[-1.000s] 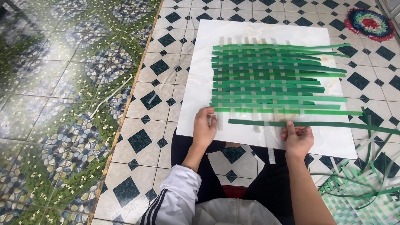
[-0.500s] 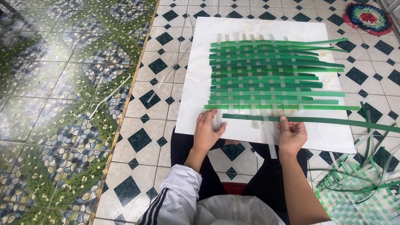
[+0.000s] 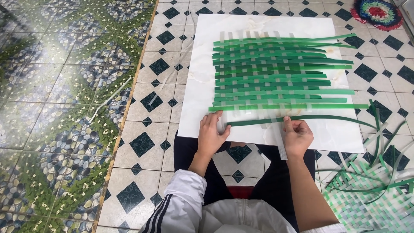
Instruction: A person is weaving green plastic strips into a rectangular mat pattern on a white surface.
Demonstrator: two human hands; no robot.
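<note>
Two hands, both mine: my left hand (image 3: 212,134) lies flat and released beside the one loose dark green plastic strip (image 3: 302,119); my right hand (image 3: 296,136) pinches it (just below the green-and-clear woven mat (image 3: 280,73)) on one white board (image 3: 202,90).

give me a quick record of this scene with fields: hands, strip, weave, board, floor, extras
left hand: flat on the board at the left end of the loose strip
right hand: fingers on the same strip, further right
strip: dark green, lying across clear upright strips, just below the weave, apart from it
weave: green strips crossed with clear ones
board: white, on the floor
floor: black and white tiles, pebble pattern at left
extras: second woven piece lower right; round rug top right
</note>
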